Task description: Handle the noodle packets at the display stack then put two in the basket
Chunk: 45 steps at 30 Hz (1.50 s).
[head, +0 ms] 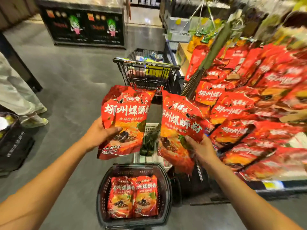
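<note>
Hands both up over the floor, one red noodle packet each. Left hand (99,132) grips the left packet (124,120) by its lower left edge, thumb curled across the front, other fingers hidden behind. Right hand (201,149) grips the right packet (178,130) at its lower right corner, thumb pressed on the front, rest of the fingers behind it, can't see them. Packets held near upright, faces toward the camera, side by side with a gap between, not touching. Directly below them a dark plastic basket (101,193) sits on the grey floor (69,83) with two more of the same red packets (132,196) lying flat inside, side by side. To the right, a sloped shelf display (252,117) stacked with the same packets, just beside the right packet. Ahead, a black wire shopping cart (146,72) with mixed goods in it. Far left, another person's legs and shoes (21,103), well apart from the hands.
</note>
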### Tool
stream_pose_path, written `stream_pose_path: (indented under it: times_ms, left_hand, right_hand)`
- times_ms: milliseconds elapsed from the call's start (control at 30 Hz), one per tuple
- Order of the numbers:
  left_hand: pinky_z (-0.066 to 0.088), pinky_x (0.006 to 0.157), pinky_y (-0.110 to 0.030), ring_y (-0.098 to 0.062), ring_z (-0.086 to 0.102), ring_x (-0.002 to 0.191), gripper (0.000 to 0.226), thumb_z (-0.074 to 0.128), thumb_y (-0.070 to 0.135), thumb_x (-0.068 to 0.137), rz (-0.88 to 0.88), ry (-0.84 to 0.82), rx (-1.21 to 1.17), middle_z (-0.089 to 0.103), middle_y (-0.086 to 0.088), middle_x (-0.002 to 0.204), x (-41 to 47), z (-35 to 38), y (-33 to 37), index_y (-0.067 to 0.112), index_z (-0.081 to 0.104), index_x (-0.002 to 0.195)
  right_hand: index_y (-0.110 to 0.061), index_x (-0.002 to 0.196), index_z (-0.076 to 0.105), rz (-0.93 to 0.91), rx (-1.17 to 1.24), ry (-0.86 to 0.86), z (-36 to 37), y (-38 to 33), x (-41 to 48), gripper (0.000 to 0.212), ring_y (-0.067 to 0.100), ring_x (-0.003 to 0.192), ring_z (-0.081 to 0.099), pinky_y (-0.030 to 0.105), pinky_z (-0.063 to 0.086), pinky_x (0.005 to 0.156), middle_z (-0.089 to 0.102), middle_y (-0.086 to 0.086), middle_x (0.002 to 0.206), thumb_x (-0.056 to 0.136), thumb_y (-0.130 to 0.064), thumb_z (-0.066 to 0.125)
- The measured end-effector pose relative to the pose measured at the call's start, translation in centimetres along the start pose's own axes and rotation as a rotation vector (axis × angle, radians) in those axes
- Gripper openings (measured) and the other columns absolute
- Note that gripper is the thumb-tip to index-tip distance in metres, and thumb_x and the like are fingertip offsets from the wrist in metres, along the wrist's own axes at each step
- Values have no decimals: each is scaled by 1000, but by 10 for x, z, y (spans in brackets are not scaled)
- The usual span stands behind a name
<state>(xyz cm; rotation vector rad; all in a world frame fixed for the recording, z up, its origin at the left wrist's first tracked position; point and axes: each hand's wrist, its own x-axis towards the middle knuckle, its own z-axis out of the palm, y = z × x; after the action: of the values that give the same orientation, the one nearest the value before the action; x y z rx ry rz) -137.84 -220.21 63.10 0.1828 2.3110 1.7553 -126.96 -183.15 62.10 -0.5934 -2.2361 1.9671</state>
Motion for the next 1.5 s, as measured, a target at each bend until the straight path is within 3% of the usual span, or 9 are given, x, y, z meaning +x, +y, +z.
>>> stream_pose_path:
  times_ms: [167,267,367,600,800,900,1000,1200,1500]
  left_hand:
    - [57,96,-47,-17,75,102,42,84,18,84,135,-30,-39,78,7,113,-27,34,76,25,65,121]
    - [56,97,-52,-23,74,106,65,90,40,70,188,-78,-75,77,1,118,-46,66,116,22,65,127]
    - [57,96,-53,-27,75,105,85,94,55,54,217,-95,-112,77,-2,117,-63,106,151,20,65,126]
    - [53,84,-61,-37,68,89,71,96,58,49,314,-194,-168,75,-21,109,-107,227,226,29,73,110]
    - [56,60,-22,-11,74,76,97,96,67,38,404,-295,-183,79,-1,103,-132,339,272,17,70,118]
    - [56,78,-39,-20,74,87,86,94,72,38,410,-345,-172,79,-8,106,-137,392,289,27,76,109]
    - [55,84,-34,-14,76,90,93,92,75,36,442,-385,-161,80,2,104,-138,441,306,22,72,110]
    - [56,71,-23,-13,74,82,27,83,15,81,446,-453,-134,79,11,84,-126,524,329,17,67,103]
    - [55,80,-28,-8,75,87,31,80,6,85,455,-498,-102,80,11,97,-57,609,351,17,68,111]
  right_hand:
    - [-14,105,70,-100,22,110,-80,-54,-39,20,17,68,67,34,51,65,76,-4,82,90,-25,79]
    - [-11,109,66,-179,63,167,-135,-73,-69,17,3,58,65,22,53,50,75,-10,75,93,-12,73]
    - [-15,107,66,-198,109,208,-194,-85,-101,19,-2,72,71,15,55,63,78,-15,82,93,-3,70]
    - [-21,112,69,-289,50,314,-341,-97,-189,22,7,92,75,18,59,76,79,-9,104,94,-9,70]
    - [-22,116,70,-303,67,451,-454,-85,-255,24,19,109,73,41,55,97,77,-4,115,94,-11,70]
    - [-26,115,69,-284,87,524,-496,-78,-281,25,18,107,74,41,56,95,78,-6,114,94,-14,71]
    - [-30,109,69,-254,118,607,-532,-70,-300,21,16,101,75,39,57,90,79,-7,109,93,-17,73]
    - [-32,109,67,-203,151,721,-583,-61,-311,20,10,94,76,31,58,76,78,-11,105,92,-24,74]
    - [-34,118,64,-198,122,790,-637,-61,-269,26,9,93,76,22,60,65,78,-15,105,93,-29,72]
